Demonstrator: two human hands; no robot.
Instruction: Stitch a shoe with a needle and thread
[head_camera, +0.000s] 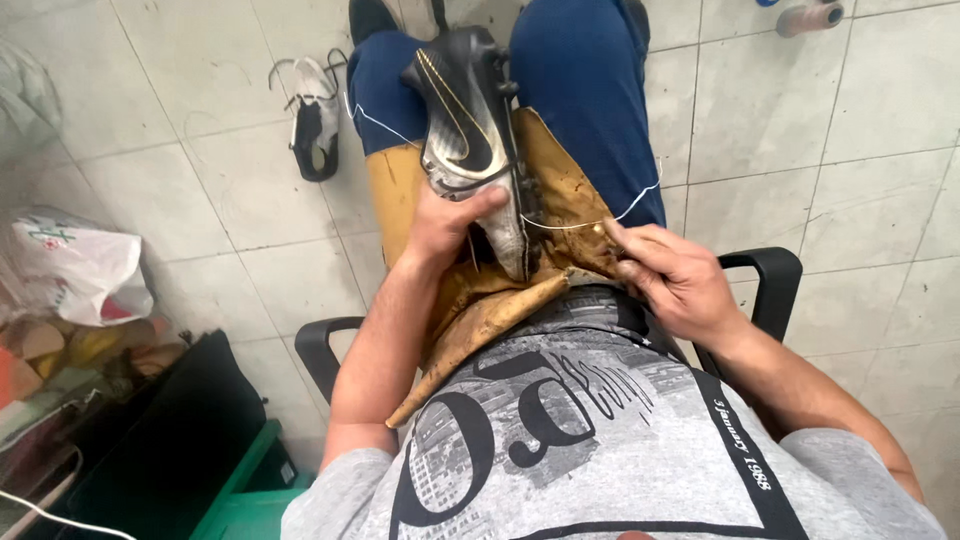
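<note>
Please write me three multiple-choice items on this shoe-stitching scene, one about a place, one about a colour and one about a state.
1. Where does the football boot lie?
A. on the person's lap, over a tan leather cloth
B. on the tiled floor
C. on a table

2. What colour is the thread?
A. red
B. white
C. black

3. What is the left hand doing?
A. hanging free
B. holding scissors
C. gripping the boot

Key: 1 A, the boot rests between the thighs on the cloth; 2 B, a white strand runs to the right hand; 3 C, its thumb and fingers press the boot.
</note>
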